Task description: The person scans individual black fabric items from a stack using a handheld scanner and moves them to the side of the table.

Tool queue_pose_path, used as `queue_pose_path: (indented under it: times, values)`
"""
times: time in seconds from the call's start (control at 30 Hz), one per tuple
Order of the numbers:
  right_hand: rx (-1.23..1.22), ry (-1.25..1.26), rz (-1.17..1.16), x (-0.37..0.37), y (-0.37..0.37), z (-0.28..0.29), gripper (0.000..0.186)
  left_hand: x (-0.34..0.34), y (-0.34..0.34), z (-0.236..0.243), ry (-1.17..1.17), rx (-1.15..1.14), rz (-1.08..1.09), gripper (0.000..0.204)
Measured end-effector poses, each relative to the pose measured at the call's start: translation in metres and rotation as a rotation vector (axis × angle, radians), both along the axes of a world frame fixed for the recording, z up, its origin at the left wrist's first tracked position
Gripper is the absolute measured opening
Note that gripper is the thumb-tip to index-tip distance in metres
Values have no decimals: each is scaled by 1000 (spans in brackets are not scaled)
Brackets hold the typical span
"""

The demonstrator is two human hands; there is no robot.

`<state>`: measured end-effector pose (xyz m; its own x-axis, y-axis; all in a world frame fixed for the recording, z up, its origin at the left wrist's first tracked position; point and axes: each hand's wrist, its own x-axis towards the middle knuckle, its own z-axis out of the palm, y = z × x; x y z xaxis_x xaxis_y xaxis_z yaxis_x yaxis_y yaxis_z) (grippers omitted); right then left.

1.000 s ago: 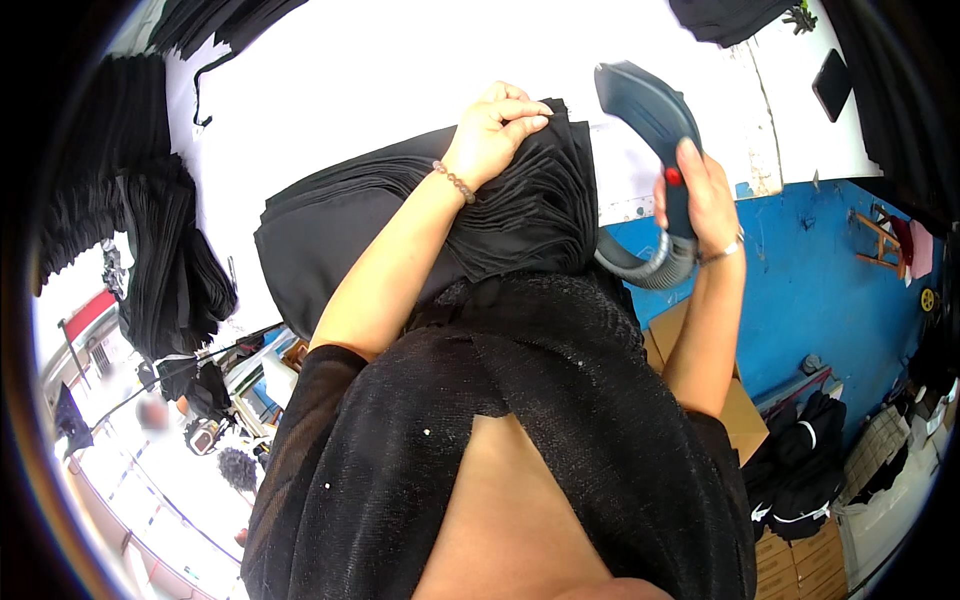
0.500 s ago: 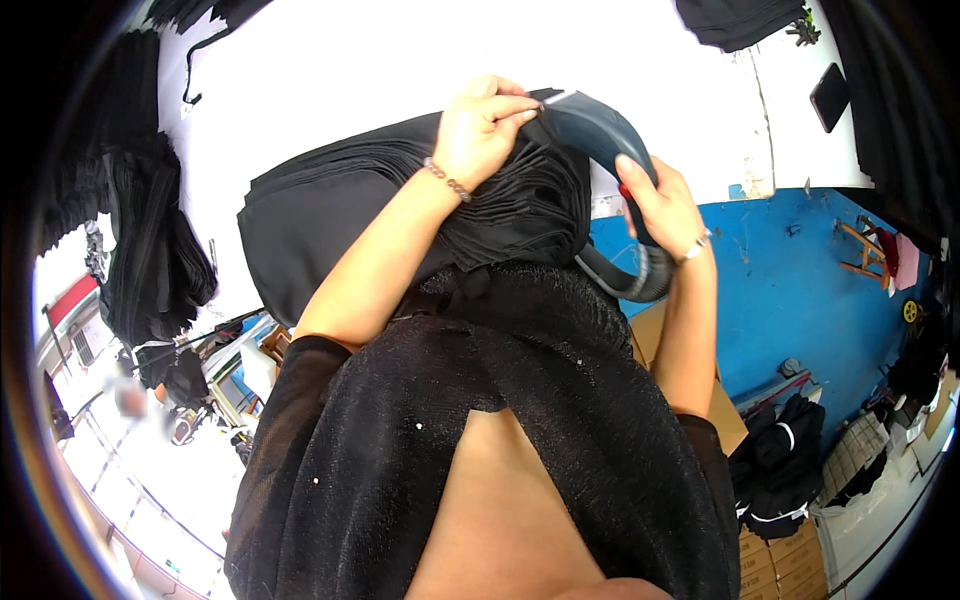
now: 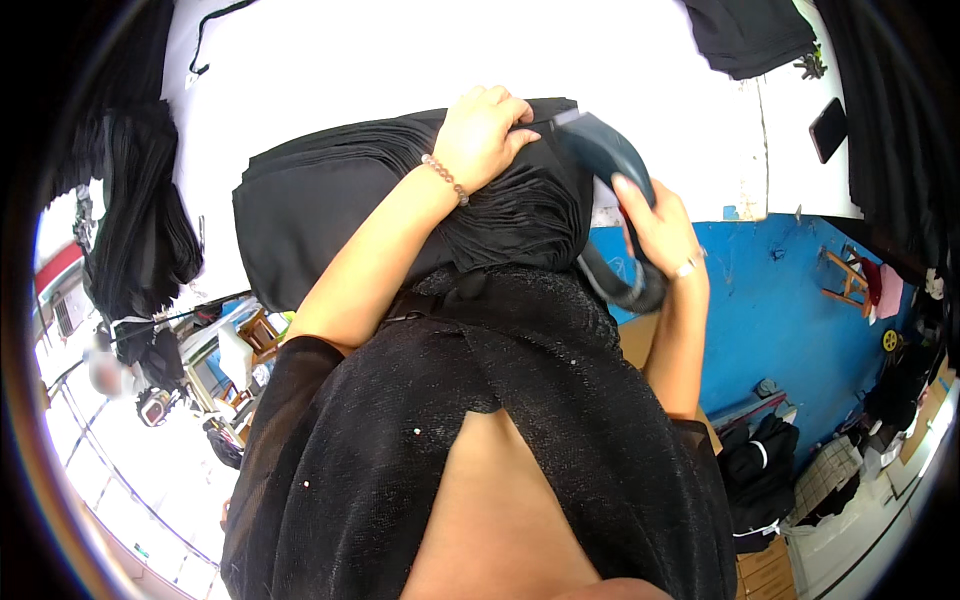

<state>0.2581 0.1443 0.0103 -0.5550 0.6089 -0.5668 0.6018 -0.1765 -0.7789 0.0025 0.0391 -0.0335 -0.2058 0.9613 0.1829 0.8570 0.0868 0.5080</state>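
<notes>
Left hand (image 3: 484,138), half-curled, thumb apart, rests on a thick, rippled stack of matte black cloth (image 3: 320,205); right hand (image 3: 655,230) grips a smooth, curved, blue-grey tool (image 3: 604,144).

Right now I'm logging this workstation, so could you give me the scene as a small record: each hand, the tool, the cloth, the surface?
Left hand: on the cloth stack; fingertip grip unclear
Right hand: gripping a dark curved tool
Tool tip: at the stack's far right corner; contact unclear
Cloth: black, many layers
Surface: white table
Further right: dark rectangular device
</notes>
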Motion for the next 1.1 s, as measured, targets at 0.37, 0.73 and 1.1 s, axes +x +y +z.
queue_pose_path:
  times: [0.37, 0.73, 1.1]
  values:
    - [-64, 39, -41, 9, -4, 0, 57, -11, -19, 7, -494, -202, -9, 24]
    - [-37, -2, -69, 16, -8, 0, 56, -12, -16, 31, -974, -540, 308, 22]
    - [77, -77, 2, -32, -9, 12, 63, 10, -4, -15, -304, -67, 196, 21]
